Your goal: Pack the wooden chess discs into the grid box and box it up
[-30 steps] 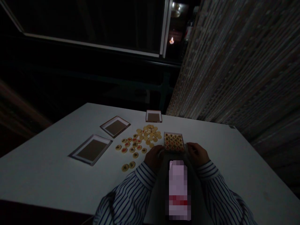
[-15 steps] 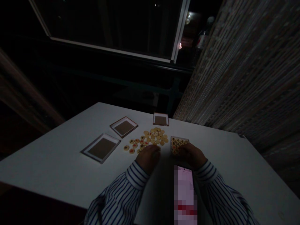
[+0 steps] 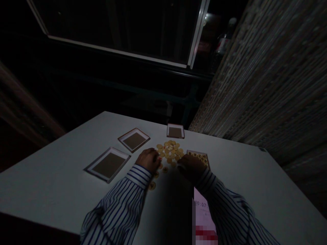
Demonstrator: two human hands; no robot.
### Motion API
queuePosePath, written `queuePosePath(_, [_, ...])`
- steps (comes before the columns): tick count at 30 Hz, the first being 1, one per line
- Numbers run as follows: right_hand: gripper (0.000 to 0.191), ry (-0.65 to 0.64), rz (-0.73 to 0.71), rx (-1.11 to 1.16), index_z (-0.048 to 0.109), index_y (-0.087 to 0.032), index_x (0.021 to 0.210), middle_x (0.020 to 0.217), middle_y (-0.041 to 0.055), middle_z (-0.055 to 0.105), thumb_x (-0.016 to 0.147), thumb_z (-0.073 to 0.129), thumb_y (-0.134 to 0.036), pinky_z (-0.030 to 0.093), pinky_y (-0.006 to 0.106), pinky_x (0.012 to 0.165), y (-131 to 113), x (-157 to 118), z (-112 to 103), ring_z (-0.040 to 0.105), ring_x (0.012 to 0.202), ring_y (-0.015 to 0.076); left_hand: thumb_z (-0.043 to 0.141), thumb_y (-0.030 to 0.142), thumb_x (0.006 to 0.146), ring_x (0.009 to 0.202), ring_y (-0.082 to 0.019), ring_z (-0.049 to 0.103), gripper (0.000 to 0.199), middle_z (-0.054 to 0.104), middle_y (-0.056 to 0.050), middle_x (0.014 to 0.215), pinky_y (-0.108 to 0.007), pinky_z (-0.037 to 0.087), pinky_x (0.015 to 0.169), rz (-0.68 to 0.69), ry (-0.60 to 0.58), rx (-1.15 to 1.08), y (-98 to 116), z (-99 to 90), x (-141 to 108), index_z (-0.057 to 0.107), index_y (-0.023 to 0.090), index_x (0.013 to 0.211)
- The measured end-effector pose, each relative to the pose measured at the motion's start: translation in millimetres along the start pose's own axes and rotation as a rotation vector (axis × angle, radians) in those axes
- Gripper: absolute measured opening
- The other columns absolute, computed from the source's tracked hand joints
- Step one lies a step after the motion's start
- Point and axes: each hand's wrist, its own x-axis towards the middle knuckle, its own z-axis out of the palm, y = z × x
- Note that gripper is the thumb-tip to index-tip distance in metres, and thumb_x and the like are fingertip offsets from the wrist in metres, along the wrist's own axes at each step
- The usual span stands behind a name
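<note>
Round wooden xiangqi pieces (image 3: 170,147) lie heaped mid-table, most with blank sides up. My left hand (image 3: 149,160) rests at the heap's left edge, fingers curled against face-up pieces; a red-marked one (image 3: 159,158) shows at the fingertips. By its wrist lie a few more pieces (image 3: 152,185) with characters up. Right of the heap, my right hand (image 3: 191,165) has its fingers drawn together in shadow, and what they hold is too dark to make out. Partly behind this hand stands a shallow box (image 3: 208,160) with rows of face-up pieces.
Three shallow trays stand on the white table (image 3: 63,163): a near-left one (image 3: 88,169), a far-left one (image 3: 120,138) and one at the back (image 3: 175,136). A lit phone (image 3: 204,217) lies under my right forearm. A string curtain (image 3: 242,85) hangs along the right.
My left hand has moved left and up onto the face-up pieces, which are now mostly covered or shifted. My right hand has left the box's pieces and moved left toward the heap.
</note>
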Motion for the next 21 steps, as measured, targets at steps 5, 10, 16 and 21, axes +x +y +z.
queuePosePath(5, [0.024,-0.065,0.017,-0.007,0.061,-0.017,0.097,0.096,0.0097,0.06,0.082,0.046,-0.027,0.042,0.027,0.071,-6,7,0,0.056,0.086,0.018,0.048,0.03,0.075,0.103,-0.029,0.052,0.03,0.059,-0.015,0.108,-0.039,0.04,0.09,0.025,-0.014,0.065,1,10.7,4,0.067,0.014,0.09])
queuePosePath(10, [0.026,-0.059,0.003,-0.009,0.06,-0.018,0.101,0.099,0.0106,0.059,0.084,0.044,-0.029,0.042,0.029,0.074,-8,11,6,0.054,0.091,0.0193,0.046,0.029,0.076,0.103,-0.029,0.051,0.028,0.058,-0.015,0.11,-0.039,0.04,0.091,0.04,-0.008,0.09,0,15.2,6,0.069,0.015,0.087])
queuePosePath(16, [0.023,-0.123,0.027,-0.028,0.061,-0.019,0.095,0.096,0.0094,0.059,0.085,0.044,-0.029,0.041,0.028,0.072,-15,14,-2,0.054,0.086,0.0178,0.051,0.03,0.074,0.103,-0.027,0.051,0.024,0.059,-0.012,0.108,-0.038,0.041,0.09,0.038,-0.011,0.122,-2,19.3,8,0.069,0.018,0.084])
queuePosePath(21, [0.025,-0.151,0.045,-0.032,0.059,-0.018,0.1,0.099,0.0104,0.058,0.086,0.041,-0.028,0.041,0.029,0.076,-17,16,-5,0.053,0.092,0.0186,0.05,0.03,0.075,0.103,-0.027,0.051,0.026,0.059,-0.012,0.109,-0.037,0.041,0.091,0.027,-0.013,0.103,-1,18.3,8,0.07,0.016,0.086])
